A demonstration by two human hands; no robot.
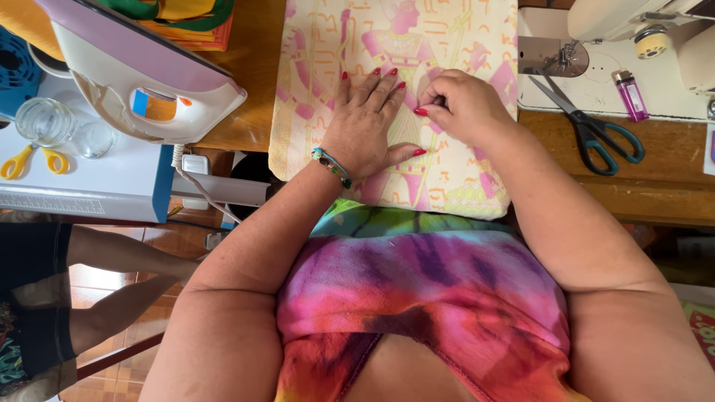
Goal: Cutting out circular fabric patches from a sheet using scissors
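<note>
Cotton-like cloth: a pale yellow fabric piece [447, 179] with pink printed figures lies on the wooden table [566, 134], its near end hanging a little over the table's near edge.
Left hand [365, 123]: spread flat on the cloth, palm down, grip released, pressing the fabric still.
Right hand [465, 108]: fingers curled together just beside the left fingertips, grip clenched in a pinch on the cloth or on something too small to see.
Cloth to grip: directly under both hands, near the middle of the piece.
Doing it well: I judge the flat hand should keep the cloth taut and smooth while the pinch works close to it, so no fold creeps in.
Right side of table: teal-handled scissors [596, 126], a purple lighter [631, 95] and a white sewing machine [640, 22].
Left side: a pink and white iron [141, 71], 2 clear glasses [45, 120], yellow-handled scissors [30, 160].
</note>
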